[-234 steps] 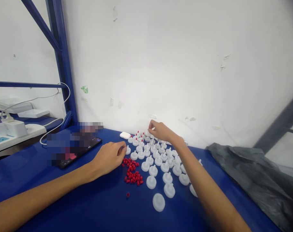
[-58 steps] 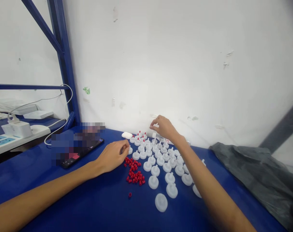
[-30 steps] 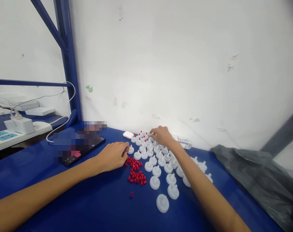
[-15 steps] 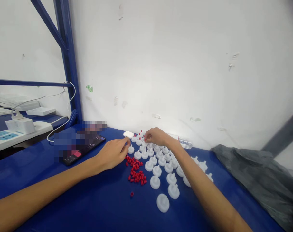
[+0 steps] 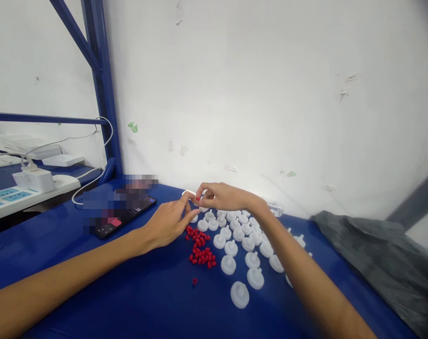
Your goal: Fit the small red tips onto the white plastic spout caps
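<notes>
My right hand (image 5: 219, 195) pinches a small red cap (image 5: 198, 198) between thumb and forefinger, above the far end of the white pieces. My left hand (image 5: 170, 219) meets it there, forefinger stretched toward the red cap and thumb held apart below. Whether the left fingertip touches the cap, I cannot tell. White round plastic pieces with a short spout (image 5: 231, 248) stand in loose rows to the right. Some are hidden behind my right forearm. In front of my left fingers lies a pile of small red caps (image 5: 202, 254), with a single red cap (image 5: 194, 281) nearer me.
A phone (image 5: 125, 217) lies left of my left hand, partly pixelated. A white oval object (image 5: 188, 192) and a clear plastic bottle (image 5: 275, 209) lie near the wall. Dark grey sheeting (image 5: 372, 254) covers the right side. A power strip (image 5: 30, 195) sits at far left.
My right hand has moved left with a red cap, toward my left hand. The left thumb and forefinger have spread apart. The view has shifted slightly.
</notes>
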Demonstrator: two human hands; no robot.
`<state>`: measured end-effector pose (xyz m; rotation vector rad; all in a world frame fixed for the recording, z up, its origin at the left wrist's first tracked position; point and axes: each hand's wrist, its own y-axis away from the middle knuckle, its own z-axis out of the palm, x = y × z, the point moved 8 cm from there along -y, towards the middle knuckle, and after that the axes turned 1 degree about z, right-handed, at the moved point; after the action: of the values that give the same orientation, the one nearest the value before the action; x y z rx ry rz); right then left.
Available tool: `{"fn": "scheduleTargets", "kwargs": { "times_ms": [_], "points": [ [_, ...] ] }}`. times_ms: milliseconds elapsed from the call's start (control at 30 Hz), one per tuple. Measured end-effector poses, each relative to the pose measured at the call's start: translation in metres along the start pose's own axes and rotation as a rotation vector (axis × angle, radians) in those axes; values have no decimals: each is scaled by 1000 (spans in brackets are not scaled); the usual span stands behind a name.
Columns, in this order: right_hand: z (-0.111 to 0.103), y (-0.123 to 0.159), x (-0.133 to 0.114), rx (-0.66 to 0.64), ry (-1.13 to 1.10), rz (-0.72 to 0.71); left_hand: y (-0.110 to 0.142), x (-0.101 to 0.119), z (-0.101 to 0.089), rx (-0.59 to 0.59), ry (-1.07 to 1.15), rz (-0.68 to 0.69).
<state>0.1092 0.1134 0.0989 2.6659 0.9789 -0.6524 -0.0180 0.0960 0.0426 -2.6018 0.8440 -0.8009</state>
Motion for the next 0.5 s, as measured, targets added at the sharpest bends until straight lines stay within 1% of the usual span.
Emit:
{"fn": "scheduleTargets", "kwargs": {
  "times_ms": [133, 200, 300, 367, 433, 500],
  "points": [
    [7, 4, 4, -113, -182, 35, -1, -2, 1, 4, 11, 23],
    [10, 6, 7, -161, -266, 58, -1, 0, 4, -30, 21, 72],
    [16, 7, 7, -232, -291, 70, 3, 7, 11, -104, 36, 171],
    [20, 6, 6, -274, -279, 64, 5, 11, 12, -118, 38, 206],
    [20, 4, 4, -275, -293, 51, 5, 13, 11, -98, 35, 203],
    [17, 3, 3, -238, -333, 36, 4, 13, 8, -71, 38, 184]
  ]
}}
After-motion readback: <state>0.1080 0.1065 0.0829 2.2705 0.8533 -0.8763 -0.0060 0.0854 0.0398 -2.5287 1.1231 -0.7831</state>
